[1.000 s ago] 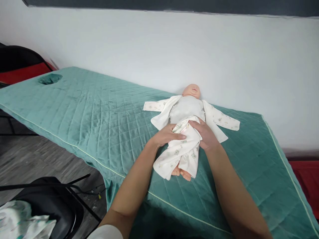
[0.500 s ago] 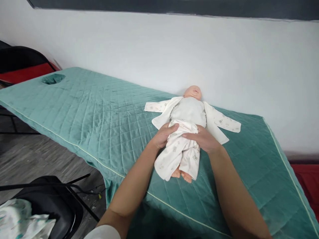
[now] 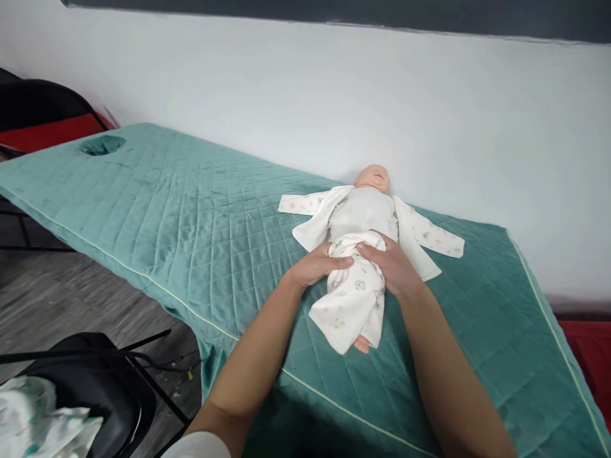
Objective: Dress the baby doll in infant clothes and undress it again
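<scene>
A baby doll [image 3: 375, 178] lies on its back on the bed, head towards the wall. Its white jacket [image 3: 319, 219] is spread wide with both sleeves out, over a pale grey body. Patterned white baby pants [image 3: 351, 305] cover the doll's legs, and one foot [image 3: 361, 344] shows below a leg opening. My left hand [image 3: 319, 264] grips the left side of the bunched waistband, thumb on top. On the other side my right hand [image 3: 387, 261] holds the waistband with its thumb over the cloth. The fingers of both hands are partly hidden by the fabric.
A green quilted cover [image 3: 191, 222] lies over the long bed, which has a hole [image 3: 102, 145] at its far left. White patterned cloth [image 3: 38, 420] rests on a black chair [image 3: 114, 394] at lower left. The wall [image 3: 305, 95] borders the bed's back edge.
My hands have come closer together on the waistband, gathering it. The pants legs have shifted right and drawn together, so one foot shows where two did before.
</scene>
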`<action>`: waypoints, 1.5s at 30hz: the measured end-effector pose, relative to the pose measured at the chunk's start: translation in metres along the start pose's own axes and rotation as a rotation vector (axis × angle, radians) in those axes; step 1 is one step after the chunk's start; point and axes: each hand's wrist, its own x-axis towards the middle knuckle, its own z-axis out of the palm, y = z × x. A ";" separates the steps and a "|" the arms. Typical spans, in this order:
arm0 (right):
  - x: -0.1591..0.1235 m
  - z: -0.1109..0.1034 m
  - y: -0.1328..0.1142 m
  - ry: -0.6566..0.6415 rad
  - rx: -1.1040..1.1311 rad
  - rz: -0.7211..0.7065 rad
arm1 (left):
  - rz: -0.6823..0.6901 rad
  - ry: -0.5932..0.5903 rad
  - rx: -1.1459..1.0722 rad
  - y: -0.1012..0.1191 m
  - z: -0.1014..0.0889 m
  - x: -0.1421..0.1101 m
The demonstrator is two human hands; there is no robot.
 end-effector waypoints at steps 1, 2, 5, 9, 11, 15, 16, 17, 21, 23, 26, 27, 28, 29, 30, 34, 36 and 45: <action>-0.001 -0.001 -0.002 -0.035 -0.057 0.000 | 0.018 0.031 -0.057 -0.001 0.001 0.000; -0.002 -0.002 -0.004 -0.095 -0.127 0.004 | 0.039 0.069 -0.110 -0.002 0.003 0.000; -0.005 -0.005 -0.012 -0.327 -0.361 0.041 | 0.086 0.154 -0.220 -0.002 0.009 -0.001; -0.007 -0.004 -0.016 -0.325 -0.456 0.072 | 0.106 0.183 -0.264 0.003 0.015 -0.003; -0.005 -0.002 -0.013 -0.257 -0.412 0.052 | 0.107 0.201 -0.282 0.005 0.020 -0.005; 0.001 -0.003 -0.003 -0.163 -0.437 -0.026 | 0.151 0.289 -0.314 0.000 0.037 -0.022; 0.002 -0.003 -0.002 -0.145 -0.481 -0.048 | 0.166 0.325 -0.315 -0.004 0.044 -0.031; 0.003 -0.004 -0.001 -0.136 -0.534 -0.070 | 0.172 0.361 -0.316 -0.007 0.051 -0.040; 0.004 -0.004 0.001 -0.186 -0.692 -0.142 | 0.141 0.477 -0.346 -0.019 0.086 -0.081; 0.004 -0.004 0.001 -0.228 -0.753 -0.158 | 0.144 0.530 -0.378 -0.021 0.102 -0.097; 0.004 -0.005 0.001 -0.295 -0.833 -0.153 | 0.164 0.627 -0.484 -0.021 0.124 -0.112; 0.004 -0.005 0.001 -0.315 -0.851 -0.157 | 0.159 0.652 -0.531 -0.022 0.131 -0.115; 0.004 -0.006 0.001 -0.333 -0.866 -0.167 | 0.146 0.672 -0.576 -0.023 0.136 -0.118; 0.004 -0.007 0.001 -0.351 -0.884 -0.178 | 0.126 0.692 -0.614 -0.026 0.141 -0.121; 0.004 -0.007 0.001 -0.369 -0.904 -0.186 | 0.105 0.715 -0.646 -0.030 0.145 -0.123; 0.001 -0.007 -0.001 -0.411 -1.005 -0.162 | 0.098 0.820 -0.695 -0.056 0.150 -0.132; 0.000 -0.006 -0.003 -0.416 -1.054 -0.144 | 0.117 0.859 -0.680 -0.068 0.146 -0.137; -0.001 -0.003 0.000 -0.413 -1.156 -0.111 | 0.076 0.972 -0.256 -0.072 0.113 -0.149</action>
